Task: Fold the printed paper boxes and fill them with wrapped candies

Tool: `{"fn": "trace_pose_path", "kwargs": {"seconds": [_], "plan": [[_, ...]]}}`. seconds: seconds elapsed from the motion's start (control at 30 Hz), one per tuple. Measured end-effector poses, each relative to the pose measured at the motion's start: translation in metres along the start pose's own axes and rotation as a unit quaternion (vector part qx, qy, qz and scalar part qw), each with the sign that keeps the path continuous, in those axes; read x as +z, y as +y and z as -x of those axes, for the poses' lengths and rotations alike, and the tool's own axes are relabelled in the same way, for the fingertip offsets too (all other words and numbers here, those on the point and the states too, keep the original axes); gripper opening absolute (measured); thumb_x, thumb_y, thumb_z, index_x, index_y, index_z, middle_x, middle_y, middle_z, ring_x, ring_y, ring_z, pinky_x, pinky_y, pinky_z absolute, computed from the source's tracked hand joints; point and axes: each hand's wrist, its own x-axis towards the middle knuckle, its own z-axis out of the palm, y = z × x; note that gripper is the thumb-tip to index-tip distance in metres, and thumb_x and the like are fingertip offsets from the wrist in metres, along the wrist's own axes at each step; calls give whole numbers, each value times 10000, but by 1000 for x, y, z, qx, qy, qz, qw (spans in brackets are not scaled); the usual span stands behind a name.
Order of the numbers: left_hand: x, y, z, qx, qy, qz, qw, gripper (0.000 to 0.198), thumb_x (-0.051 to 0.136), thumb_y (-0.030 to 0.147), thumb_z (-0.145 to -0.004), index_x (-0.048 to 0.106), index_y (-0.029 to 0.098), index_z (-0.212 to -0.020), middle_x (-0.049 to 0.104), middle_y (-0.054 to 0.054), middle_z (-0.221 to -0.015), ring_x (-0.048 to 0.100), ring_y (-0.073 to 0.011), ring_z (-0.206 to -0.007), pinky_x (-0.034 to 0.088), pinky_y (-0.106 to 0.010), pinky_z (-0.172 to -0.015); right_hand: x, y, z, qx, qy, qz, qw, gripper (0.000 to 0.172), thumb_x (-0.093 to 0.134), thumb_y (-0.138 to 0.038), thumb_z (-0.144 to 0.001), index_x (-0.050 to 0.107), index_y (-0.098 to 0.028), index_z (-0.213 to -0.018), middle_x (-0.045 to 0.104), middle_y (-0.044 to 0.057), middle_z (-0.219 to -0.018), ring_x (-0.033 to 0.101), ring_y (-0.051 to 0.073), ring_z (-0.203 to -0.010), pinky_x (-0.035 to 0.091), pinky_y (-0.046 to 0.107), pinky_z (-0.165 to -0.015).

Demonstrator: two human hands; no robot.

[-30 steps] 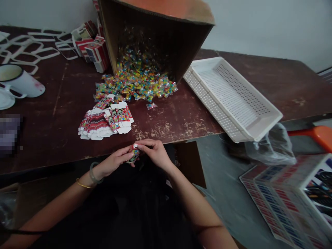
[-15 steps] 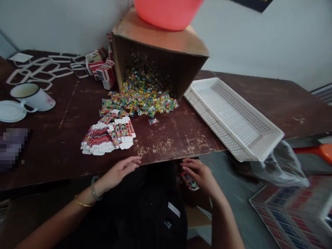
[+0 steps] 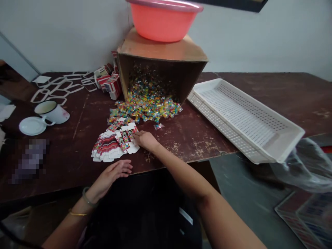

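Note:
My left hand (image 3: 117, 171) hovers at the table's front edge, palm turned inward, fingers stretched out and nothing in it. Just beyond it lies a fanned pile of flattened small printed cartons (image 3: 106, 147), red and white. My right hand (image 3: 146, 140) reaches across to the pile's right end, its fingers closed on the edge of a flat printed carton (image 3: 127, 135). Behind the pile, small clear-wrapped colourful candies (image 3: 147, 105) spill from a cardboard box (image 3: 163, 52) lying on its side. One wrapped candy (image 3: 159, 126) sits apart, near my right hand.
A pink basin (image 3: 163, 22) rests on the cardboard box. To the right, a white perforated tray (image 3: 220, 117) overhangs the table edge, beside a clear plastic bag (image 3: 308, 166). On the left stand an enamel mug (image 3: 58, 112), its lid (image 3: 32, 126) and several red-and-white cartons (image 3: 112, 84).
My right hand has come up from below the table edge, beside a printed carton there, to the flat pile. My left hand stays near the edge. The view has shifted.

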Motion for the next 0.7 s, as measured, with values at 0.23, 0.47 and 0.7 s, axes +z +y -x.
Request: {"fn": "trace_pose_path", "kwargs": {"seconds": [0.23, 0.47, 0.7], "plan": [[26, -11, -18, -6, 14, 177, 984, 342, 747, 274, -768, 670, 159, -1080, 754, -86, -988, 689, -228, -901, 524, -325, -801, 4, -89, 105, -35, 191, -119, 974, 285, 527, -250, -949, 630, -167, -1202, 677, 103, -1177, 562, 233, -1100, 445, 398, -928], [61, -14, -8, -52, 35, 46, 997, 199, 745, 237, -649, 594, 155, -749, 661, 0, -527, 605, -147, -492, 465, -246, -519, 0, -81, 105, 73, 217, -278, 933, 206, 635, -272, -889, 703, -223, -1077, 647, 81, -1213, 488, 240, -1182, 415, 438, -999], [60, -5, 4, -73, -159, -21, 984, 153, 730, 215, -633, 645, 132, -731, 703, -48, -702, 640, -154, -636, 496, -247, -604, -28, -63, 113, -4, -23, -481, 876, 98, 702, -275, -838, 743, -187, -845, 598, 82, -1268, 474, 218, -1284, 364, 367, -1067]]}}
